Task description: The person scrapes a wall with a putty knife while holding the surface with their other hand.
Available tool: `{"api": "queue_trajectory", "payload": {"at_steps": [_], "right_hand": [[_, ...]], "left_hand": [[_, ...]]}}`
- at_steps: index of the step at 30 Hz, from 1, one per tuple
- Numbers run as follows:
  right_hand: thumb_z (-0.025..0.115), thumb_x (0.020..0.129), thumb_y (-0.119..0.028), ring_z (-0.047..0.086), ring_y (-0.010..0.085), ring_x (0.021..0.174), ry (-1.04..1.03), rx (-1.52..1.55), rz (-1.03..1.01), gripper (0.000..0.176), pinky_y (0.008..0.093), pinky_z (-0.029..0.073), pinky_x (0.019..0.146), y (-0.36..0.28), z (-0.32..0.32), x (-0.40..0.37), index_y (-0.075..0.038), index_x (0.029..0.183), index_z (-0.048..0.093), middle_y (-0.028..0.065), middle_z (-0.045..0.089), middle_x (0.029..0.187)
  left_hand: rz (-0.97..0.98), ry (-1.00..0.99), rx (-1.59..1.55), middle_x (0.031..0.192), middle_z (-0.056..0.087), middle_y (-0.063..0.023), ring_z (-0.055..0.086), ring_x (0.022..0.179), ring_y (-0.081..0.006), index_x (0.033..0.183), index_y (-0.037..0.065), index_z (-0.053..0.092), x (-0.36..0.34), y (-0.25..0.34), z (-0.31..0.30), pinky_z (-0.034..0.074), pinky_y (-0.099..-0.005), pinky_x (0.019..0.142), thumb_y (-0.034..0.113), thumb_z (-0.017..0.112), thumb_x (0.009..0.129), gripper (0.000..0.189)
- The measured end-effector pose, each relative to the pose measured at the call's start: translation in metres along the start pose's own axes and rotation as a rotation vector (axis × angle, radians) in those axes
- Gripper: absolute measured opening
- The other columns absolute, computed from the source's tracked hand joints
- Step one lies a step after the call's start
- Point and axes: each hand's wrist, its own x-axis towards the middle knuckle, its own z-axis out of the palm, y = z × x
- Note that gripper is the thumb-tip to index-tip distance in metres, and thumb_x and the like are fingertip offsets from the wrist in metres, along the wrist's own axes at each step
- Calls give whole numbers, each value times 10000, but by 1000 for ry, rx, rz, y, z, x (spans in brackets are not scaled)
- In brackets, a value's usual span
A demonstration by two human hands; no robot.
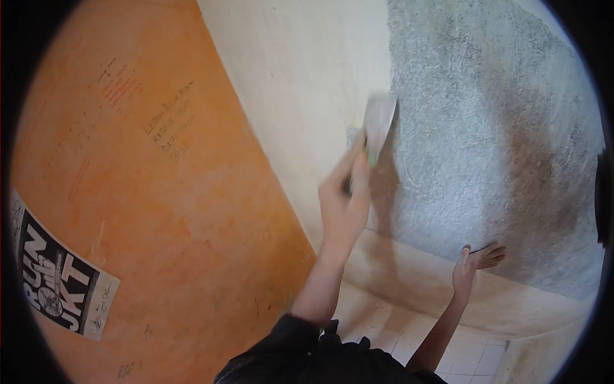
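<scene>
My left hand (345,198) is closed around the handle of a scraper (380,121), its wide pale blade pointing up. A bit of green shows near the base of the blade, and the blade lies over the border between the cream wall strip (307,77) and the rough grey patch (448,141). Lower right, my right hand (483,257) rests at the bottom edge of the grey patch with its fingers stretched to the right and its thumb up. A thin dark line between thumb and fingers is too small to make out.
An orange wall (192,224) with handwriting fills the left side. A black and white poster (61,281) hangs at its lower left. Below the grey patch are a cream band (409,275) and white tiles (467,358). Dark shadows fall across the grey patch.
</scene>
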Motion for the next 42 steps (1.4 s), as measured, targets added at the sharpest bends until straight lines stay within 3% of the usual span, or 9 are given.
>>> {"api": "queue_trajectory", "payload": {"at_steps": [3,10,11,16,18,25,32,37,42], "right_hand": [[369,998,-470,-257,501,1383,-11,-4,5,856,616,-163,1082,0,0,0,0,1484,-156,334,-242,1504],[329,995,-525,-234,469,1403,32,-53,-20,869,581,-147,1110,3,4,-3,38,1488,-111,284,-235,1530],[329,995,-525,-234,469,1403,26,-58,-17,869,581,-147,1110,2,1,-3,38,1488,-111,284,-235,1530],[363,990,-513,-246,458,1403,23,-68,-25,876,579,-149,1109,4,3,1,28,1492,-109,278,-231,1534],[361,986,-526,-246,464,1401,-6,-39,14,884,582,-149,1108,5,2,-3,26,1493,-110,279,-232,1533],[394,985,-460,-254,504,1382,-21,-17,4,872,617,-148,1090,11,3,0,38,1482,-120,335,-252,1500],[332,983,-557,-228,486,1399,15,-49,32,884,604,-140,1103,8,4,1,6,1498,-114,285,-223,1533],[312,977,-582,-209,480,1407,30,-64,-12,893,596,-153,1101,7,4,1,-1,1498,-122,287,-206,1537],[323,982,-565,-200,470,1415,57,-64,-26,876,592,-145,1105,14,7,-3,-12,1504,-111,295,-183,1541]], "left_hand": [[67,-11,-60,1276,596,-213,539,1207,-223,1320,-50,529,27,39,5,392,-316,1027,223,484,1013,413],[-192,-59,80,1283,595,-200,531,1203,-202,1302,-71,536,-58,-31,-7,384,-338,1040,207,485,1013,403],[-21,-17,93,712,518,52,366,546,-19,1309,9,574,-48,-44,-5,282,-196,481,238,522,1009,381],[-100,-39,57,715,524,51,358,541,-18,1310,7,572,-31,-2,-12,275,-187,484,237,524,1010,381],[-164,-76,108,1243,615,-213,561,1172,-217,1301,-27,560,-44,-11,-15,420,-340,1007,244,507,1012,400],[-181,-71,-45,1233,621,-208,565,1161,-218,1286,-57,560,-23,16,-16,414,-332,1015,255,527,1004,422],[-250,-66,-35,1218,634,-195,573,1135,-191,1313,-43,540,-52,-31,-15,409,-317,1005,258,524,1004,432],[22,-47,-75,1272,601,-206,529,1215,-201,1317,-61,525,12,24,2,387,-318,1032,240,505,1010,430],[-79,-26,-82,1285,593,-210,525,1223,-208,1318,-67,520,-39,-22,-14,383,-321,1038,212,493,1011,415]]}}
